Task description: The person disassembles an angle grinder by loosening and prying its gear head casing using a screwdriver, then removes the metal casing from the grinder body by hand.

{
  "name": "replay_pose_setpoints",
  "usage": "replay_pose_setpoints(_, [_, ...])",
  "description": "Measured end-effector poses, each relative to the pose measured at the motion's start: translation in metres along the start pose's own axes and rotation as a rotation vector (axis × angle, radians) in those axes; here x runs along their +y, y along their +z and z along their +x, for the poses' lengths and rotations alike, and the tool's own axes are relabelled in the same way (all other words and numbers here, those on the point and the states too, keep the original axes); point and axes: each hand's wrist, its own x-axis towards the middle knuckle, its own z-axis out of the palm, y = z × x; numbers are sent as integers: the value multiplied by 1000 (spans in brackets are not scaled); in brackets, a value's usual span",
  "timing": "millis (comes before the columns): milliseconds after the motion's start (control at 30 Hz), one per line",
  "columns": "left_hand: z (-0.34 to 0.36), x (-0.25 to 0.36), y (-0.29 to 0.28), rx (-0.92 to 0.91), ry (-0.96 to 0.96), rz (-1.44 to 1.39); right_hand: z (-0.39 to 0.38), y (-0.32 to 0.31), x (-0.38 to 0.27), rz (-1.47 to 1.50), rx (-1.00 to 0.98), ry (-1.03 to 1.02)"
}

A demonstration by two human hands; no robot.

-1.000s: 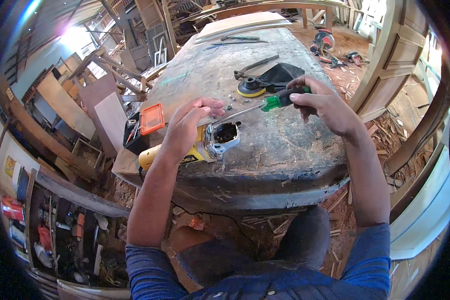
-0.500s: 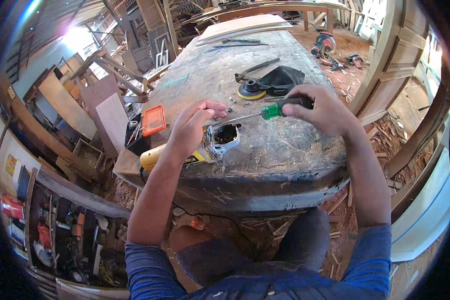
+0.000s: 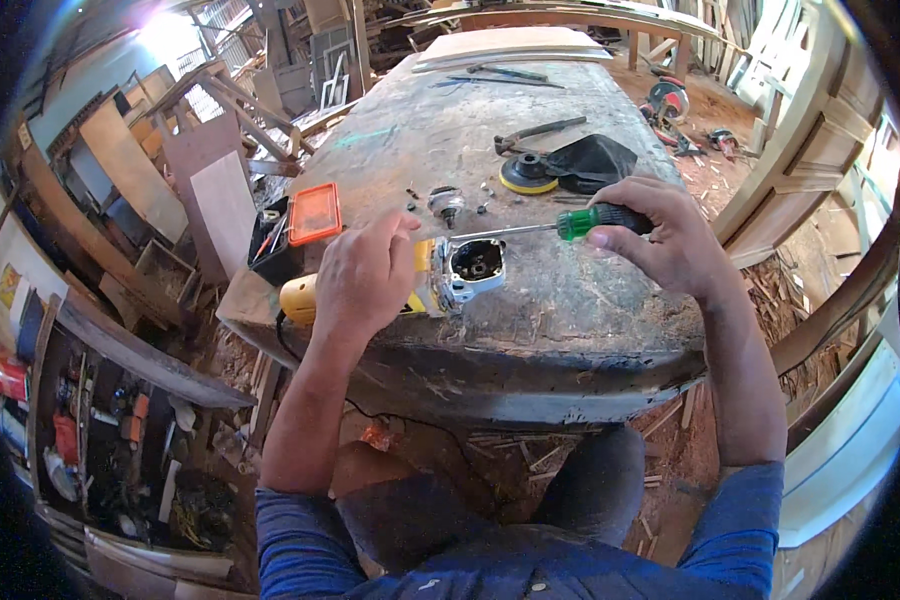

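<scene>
While the right hand [image 3: 670, 238] is closed round the handle of a green-and-black screwdriver [image 3: 576, 224], the left hand [image 3: 362, 275] lies over a yellow power tool [image 3: 428, 265], and the two hands are apart from each other. From where I stand, the left fingers look loosely bent; whether they clamp the body or merely rest on it, I cannot tell. The power tool lies along the near left edge of the worn bench [image 3: 610, 290], its silver head [image 3: 460, 293] to the right, with a dark opening facing up. The screwdriver's shaft points left, nearly level, its tip at the far side of that head; firm contact cannot be confirmed from here. In my judgement, the tip should be seated squarely before any force goes through the shaft, and the left palm should bear down so that the body cannot roll. The left fingertips are near the shaft's line and would be safer farther back, in case of a slip. Noted just beyond the head: a separate metal part [image 3: 448, 203] and small dark pieces [image 3: 482, 209], which would be better stored in the black box [image 3: 272, 268] at left.
</scene>
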Motion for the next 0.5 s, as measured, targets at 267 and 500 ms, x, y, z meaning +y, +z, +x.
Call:
replay_pose_setpoints(267, [0, 4, -4, -39, -6, 3, 7, 0, 2, 98, -89, 73])
replay_pose_setpoints(500, [1, 6, -5, -50, -9, -23, 8, -6, -2, 121, -157, 131])
